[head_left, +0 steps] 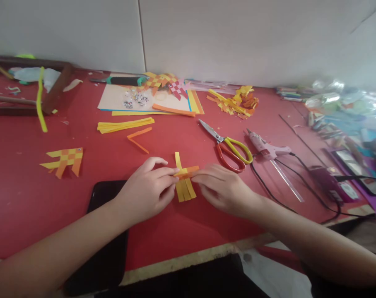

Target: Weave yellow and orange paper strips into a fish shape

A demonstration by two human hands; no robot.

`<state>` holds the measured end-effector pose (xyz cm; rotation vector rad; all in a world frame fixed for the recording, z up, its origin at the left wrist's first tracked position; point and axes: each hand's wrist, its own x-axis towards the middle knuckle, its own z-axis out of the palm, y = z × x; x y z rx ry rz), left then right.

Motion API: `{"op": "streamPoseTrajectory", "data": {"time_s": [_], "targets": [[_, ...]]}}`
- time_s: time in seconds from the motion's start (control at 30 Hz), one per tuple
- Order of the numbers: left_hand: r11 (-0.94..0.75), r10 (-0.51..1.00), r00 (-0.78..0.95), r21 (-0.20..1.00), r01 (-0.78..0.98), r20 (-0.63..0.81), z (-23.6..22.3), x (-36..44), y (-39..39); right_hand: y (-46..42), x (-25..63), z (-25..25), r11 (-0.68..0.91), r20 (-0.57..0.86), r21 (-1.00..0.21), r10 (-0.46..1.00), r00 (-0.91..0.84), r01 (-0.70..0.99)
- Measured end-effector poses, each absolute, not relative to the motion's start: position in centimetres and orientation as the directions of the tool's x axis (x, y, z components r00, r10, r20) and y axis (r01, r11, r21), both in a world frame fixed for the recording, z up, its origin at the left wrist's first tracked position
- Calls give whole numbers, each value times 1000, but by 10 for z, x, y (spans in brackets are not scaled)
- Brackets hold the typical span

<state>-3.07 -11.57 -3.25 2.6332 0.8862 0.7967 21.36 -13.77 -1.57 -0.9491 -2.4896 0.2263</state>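
Yellow paper strips hang side by side between my hands, crossed by orange paper strips; one yellow strip end points up and away. My left hand pinches the left side of this small weave. On its right side, the fingertips of my right hand close on the orange strip. A folded orange strip lies just beyond my left hand, with a bundle of yellow strips behind it. To the left rests a woven paper fish in yellow and orange.
Scissors and a pink glue gun with its cord lie to the right. A black phone-like slab is under my left forearm. At the back are paper sheets, paper scraps and a brown wooden frame.
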Motion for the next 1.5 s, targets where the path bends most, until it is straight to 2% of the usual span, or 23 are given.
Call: {"op": "streamPoseTrajectory", "data": {"time_s": [0.1,0.3,0.57,1.0,1.27,1.5], "targets": [[-769,635,664,404,496,395,-32,-30,-115,-137,203,-31,779,440,-331,627,-643,533],[-758,645,663,423,496,380,-32,-29,-114,-136,211,-35,828,531,-294,557,-639,477],[-742,661,661,439,506,355,-33,-30,-113,-145,207,-33,803,517,-261,585,-625,536],[-763,646,673,309,568,360,-31,-28,-119,-152,206,-27,751,479,-272,648,-592,602],[-755,655,662,350,554,364,-29,-26,-118,-151,207,-26,739,460,-314,667,-586,596],[-771,637,663,328,546,393,-30,-28,-118,-153,207,-31,727,448,-310,680,-581,612]]}}
